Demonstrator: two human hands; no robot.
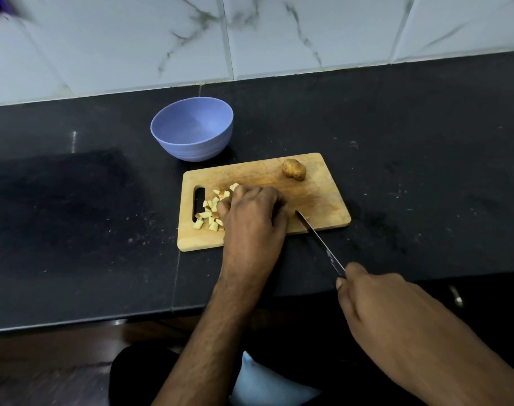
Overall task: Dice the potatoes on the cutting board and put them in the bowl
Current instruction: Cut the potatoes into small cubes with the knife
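A wooden cutting board (320, 197) lies on the black counter. Several diced potato pieces (210, 210) are heaped at its left end by the handle slot. My left hand (251, 218) lies over the pile with its fingers curled around some pieces. A whole unpeeled potato (293, 169) sits at the board's far right corner. My right hand (378, 306) grips the handle of a knife (318, 240), whose tip rests on the board's near edge. An empty blue bowl (192, 128) stands just behind the board's left end.
The black counter (74, 200) stretches wide on both sides of the board. A white marbled tile wall (249, 39) rises behind it. The counter's front edge runs just below my forearms.
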